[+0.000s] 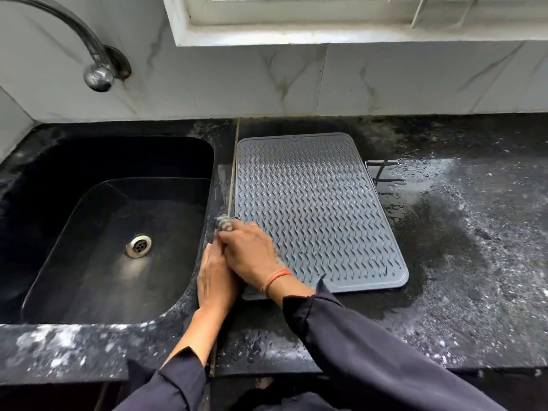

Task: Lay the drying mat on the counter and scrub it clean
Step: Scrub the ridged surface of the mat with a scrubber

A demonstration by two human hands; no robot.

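A curved metal tap (89,51) juts from the marble-tiled wall above the black sink (118,158), whose steel drain (138,246) sits in the wet basin. Just right of the sink rim, the left hand (215,281) lies flat at the near-left corner of the drying mat (320,209), its fingers straight and pressed together, their tips hidden under the other hand. The right hand (252,256) crosses over it, fingers curled around a blurred greyish scrubber (226,225) on the mat's left edge; an orange thread (275,278) circles that wrist. The grey, wave-ribbed mat lies flat on the dark speckled bench (474,262), which is wet and streaked with white residue to its right.
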